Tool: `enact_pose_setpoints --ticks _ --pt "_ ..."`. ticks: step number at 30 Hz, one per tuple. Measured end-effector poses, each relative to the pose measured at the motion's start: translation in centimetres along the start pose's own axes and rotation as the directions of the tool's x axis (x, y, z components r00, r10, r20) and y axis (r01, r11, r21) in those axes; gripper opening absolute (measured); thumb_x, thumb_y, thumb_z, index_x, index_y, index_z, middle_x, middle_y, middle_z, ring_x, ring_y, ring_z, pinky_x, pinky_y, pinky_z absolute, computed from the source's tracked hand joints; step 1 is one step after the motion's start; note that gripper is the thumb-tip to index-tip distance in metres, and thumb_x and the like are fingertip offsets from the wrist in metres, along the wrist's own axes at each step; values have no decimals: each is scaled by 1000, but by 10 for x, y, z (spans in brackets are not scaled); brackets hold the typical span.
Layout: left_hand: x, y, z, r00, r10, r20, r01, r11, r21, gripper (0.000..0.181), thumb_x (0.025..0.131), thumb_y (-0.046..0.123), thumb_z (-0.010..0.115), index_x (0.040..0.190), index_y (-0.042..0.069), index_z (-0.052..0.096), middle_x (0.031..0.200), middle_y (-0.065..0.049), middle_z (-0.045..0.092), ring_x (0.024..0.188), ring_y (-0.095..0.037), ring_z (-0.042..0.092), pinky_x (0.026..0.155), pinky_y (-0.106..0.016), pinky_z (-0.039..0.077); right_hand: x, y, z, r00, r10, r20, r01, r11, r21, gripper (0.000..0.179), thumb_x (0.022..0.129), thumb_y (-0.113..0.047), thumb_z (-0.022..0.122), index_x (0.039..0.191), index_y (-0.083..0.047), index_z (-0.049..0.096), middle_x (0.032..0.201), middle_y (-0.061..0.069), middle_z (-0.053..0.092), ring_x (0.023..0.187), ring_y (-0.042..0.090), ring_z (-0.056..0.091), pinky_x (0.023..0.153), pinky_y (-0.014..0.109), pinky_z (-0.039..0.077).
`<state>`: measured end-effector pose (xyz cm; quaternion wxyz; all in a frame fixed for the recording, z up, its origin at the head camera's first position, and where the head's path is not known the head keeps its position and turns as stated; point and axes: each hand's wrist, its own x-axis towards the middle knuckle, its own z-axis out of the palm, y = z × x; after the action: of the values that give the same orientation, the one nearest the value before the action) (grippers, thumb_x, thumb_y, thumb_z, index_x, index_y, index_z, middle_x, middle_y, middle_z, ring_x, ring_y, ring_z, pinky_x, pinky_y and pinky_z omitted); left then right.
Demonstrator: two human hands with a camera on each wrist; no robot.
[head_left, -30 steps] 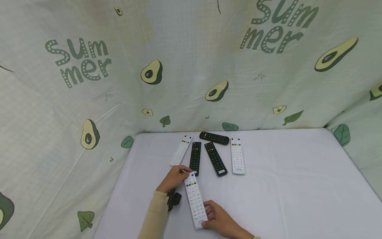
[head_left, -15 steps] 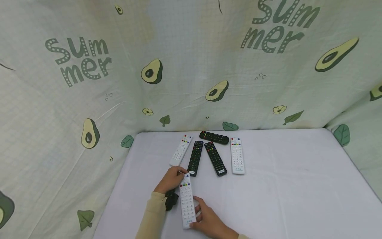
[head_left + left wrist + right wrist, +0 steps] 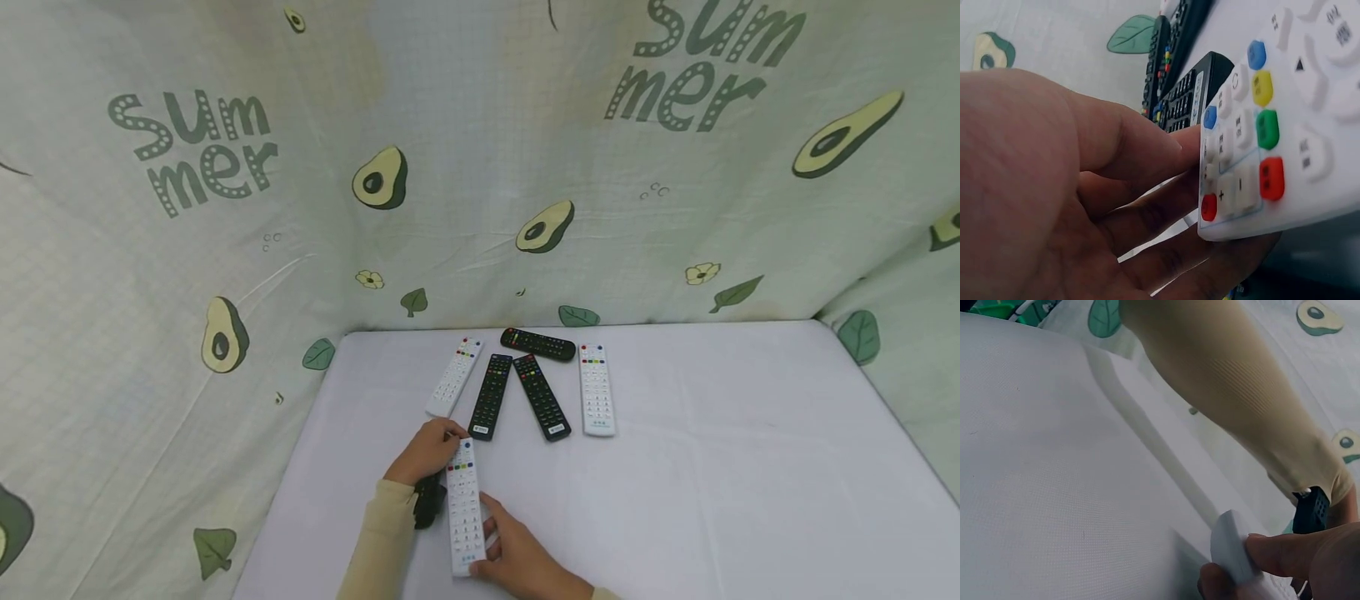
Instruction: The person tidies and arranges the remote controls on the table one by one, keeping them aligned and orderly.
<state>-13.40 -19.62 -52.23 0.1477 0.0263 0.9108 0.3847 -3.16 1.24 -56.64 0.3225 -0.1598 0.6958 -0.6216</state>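
A white remote control (image 3: 465, 510) with coloured buttons lies lengthwise between my two hands at the front. My left hand (image 3: 426, 452) holds its far end, with fingers passing behind it in the left wrist view, where the remote's red, green, yellow and blue buttons show large. At the near end, my right hand (image 3: 519, 557) pinches the remote between thumb and fingers; the right wrist view shows its end edge-on. Just beyond the left fingertips lies a black remote control (image 3: 491, 397), slanted, its lower end right at them.
Farther back on the white-covered table (image 3: 712, 467) lie another white remote (image 3: 454, 377), a slanted black remote (image 3: 542, 398), a crosswise black remote (image 3: 537, 344) and a white remote (image 3: 596, 390) at the right. A patterned curtain (image 3: 450, 125) hangs behind.
The white remote has shifted left and turned nearly upright in the head view, both hands moving left with it. The black remote by my left fingertips has swung, its lower end going left.
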Motion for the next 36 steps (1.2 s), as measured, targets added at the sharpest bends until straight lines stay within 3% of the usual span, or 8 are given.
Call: enact_pose_setpoints --ticks 6,12,27,36 --pt "3 6 2 999 -37 25 38 999 -3 25 101 5 56 116 -4 74 101 -13 72 74 -16 63 63 -29 54 0 -12 3 999 3 -43 -3 1000 -14 94 85 2 81 160 13 25 106 7 58 80 13 65 67 23 57" --pt "6 8 3 999 -47 10 47 998 37 27 100 5 55 118 -3 73 104 -13 72 75 -16 62 66 -29 54 3 -15 7 998 -25 -66 22 999 -39 94 85 2 81 159 15 24 106 8 56 79 11 62 66 23 56" --pt "6 10 7 998 -60 -16 61 994 86 30 100 7 53 121 -2 72 125 -21 71 102 -26 66 91 -48 58 10 -13 17 991 -81 -111 60 983 -176 97 84 -4 86 157 18 26 105 5 50 76 5 52 64 21 52" --pt "5 8 5 999 -3 -50 6 998 56 27 102 4 50 118 1 72 120 -17 71 96 -24 64 87 -45 58 14 -16 19 993 -35 -110 11 977 -212 99 85 -7 86 159 15 24 115 11 52 77 8 54 63 23 53"
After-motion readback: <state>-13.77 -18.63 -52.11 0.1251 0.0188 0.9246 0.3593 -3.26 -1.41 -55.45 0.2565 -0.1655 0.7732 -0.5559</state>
